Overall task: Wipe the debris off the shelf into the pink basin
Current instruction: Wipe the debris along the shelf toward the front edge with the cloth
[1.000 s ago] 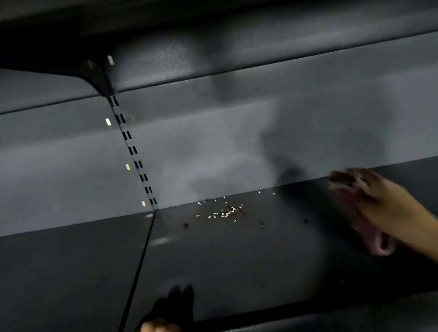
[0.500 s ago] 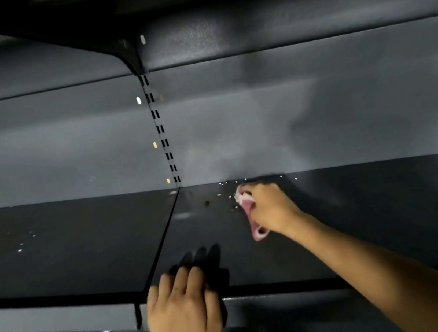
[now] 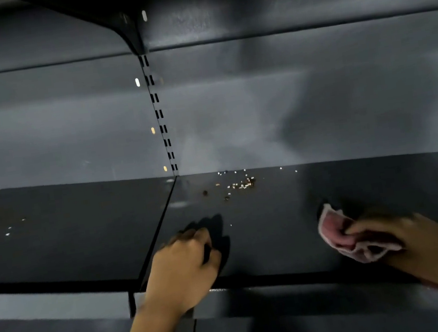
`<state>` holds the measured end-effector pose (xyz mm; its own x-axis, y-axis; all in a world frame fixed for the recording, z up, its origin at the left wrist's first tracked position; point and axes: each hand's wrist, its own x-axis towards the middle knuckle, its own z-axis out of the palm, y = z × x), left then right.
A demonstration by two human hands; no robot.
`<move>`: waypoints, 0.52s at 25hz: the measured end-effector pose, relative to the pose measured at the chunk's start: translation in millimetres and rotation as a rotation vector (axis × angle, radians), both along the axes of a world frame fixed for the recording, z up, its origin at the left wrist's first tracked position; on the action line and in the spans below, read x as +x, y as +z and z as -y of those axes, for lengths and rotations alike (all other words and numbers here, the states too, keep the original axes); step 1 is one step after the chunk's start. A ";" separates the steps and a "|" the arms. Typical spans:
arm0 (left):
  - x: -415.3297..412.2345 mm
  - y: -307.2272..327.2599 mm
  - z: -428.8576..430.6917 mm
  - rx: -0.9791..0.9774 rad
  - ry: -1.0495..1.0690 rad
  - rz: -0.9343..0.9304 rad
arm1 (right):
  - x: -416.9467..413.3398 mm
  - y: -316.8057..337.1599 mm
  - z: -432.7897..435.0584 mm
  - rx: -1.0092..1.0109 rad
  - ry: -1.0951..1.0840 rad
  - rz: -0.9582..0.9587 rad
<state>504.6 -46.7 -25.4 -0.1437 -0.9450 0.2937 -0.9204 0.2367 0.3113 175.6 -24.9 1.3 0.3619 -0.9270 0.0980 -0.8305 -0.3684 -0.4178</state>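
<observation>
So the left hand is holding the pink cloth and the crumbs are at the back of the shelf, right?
Not quite: it is the right hand that holds the pink cloth. The left hand rests near the front edge of the shelf with no cloth. The crumbs are at the back, as you said. The head view shows it.

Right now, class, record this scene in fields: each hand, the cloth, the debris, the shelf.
left hand: fingers curled, resting on shelf near its front
right hand: grips pink cloth
pink cloth: right front of shelf, apart from debris
debris: crumbs near back wall, right of seam; specks on left panel
shelf: dark, two panels
</observation>
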 end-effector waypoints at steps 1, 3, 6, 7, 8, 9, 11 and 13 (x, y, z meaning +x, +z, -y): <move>-0.5 -2.4 0.4 -0.019 -0.004 -0.024 | 12.3 -4.2 -0.4 -0.007 0.086 0.026; 1.3 -5.4 1.4 -0.015 -0.001 -0.095 | 52.0 -9.7 7.3 -0.047 0.267 0.046; 4.7 -5.5 2.2 0.007 0.014 -0.173 | 128.1 -16.9 44.2 -0.185 0.384 0.041; 5.1 -4.7 2.0 -0.002 0.003 -0.179 | 152.4 -14.8 62.9 -0.215 0.371 0.044; 4.9 -4.0 1.2 -0.013 -0.005 -0.173 | 172.1 -9.9 81.4 -0.197 0.332 0.019; 4.6 -3.7 0.0 -0.019 -0.002 -0.164 | 184.0 -4.6 97.3 -0.188 0.273 -0.040; 5.0 -4.3 -1.3 -0.026 0.014 -0.149 | 175.8 7.1 117.6 -0.228 0.100 -0.037; 5.1 -6.4 -1.4 -0.040 0.022 -0.128 | 130.4 14.1 117.0 -0.282 -0.105 0.199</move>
<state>509.7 -45.3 -31.9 -0.0823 -0.9347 0.3457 -0.8789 0.2316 0.4170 306.0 -141.9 15.3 0.2146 -0.8846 0.4141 -0.7827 -0.4093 -0.4688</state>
